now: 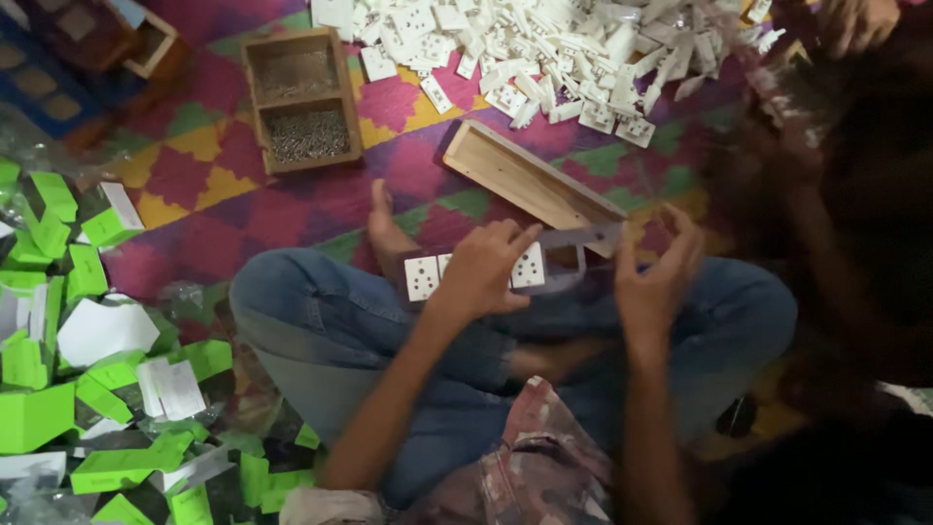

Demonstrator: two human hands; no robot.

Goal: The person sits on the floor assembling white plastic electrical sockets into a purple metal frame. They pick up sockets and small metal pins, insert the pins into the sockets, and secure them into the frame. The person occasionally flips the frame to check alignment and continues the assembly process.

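I sit cross-legged in blue jeans on a patterned mat. My left hand (486, 267) grips a long grey frame (578, 248) across my knees; the frame carries white socket plates (422, 277) with small holes. My right hand (656, 277) hovers at the frame's right end, fingers spread and blurred; it seems to hold nothing. A large heap of white socket plates (544, 49) lies on the mat ahead of me.
A narrow wooden tray (530, 180) lies just beyond my knees. A wooden box (301, 97) with two compartments of small metal screws stands at the upper left. Green and white cardboard packs (87, 369) litter the left side. Another person, dark and blurred (846, 194), is at the right.
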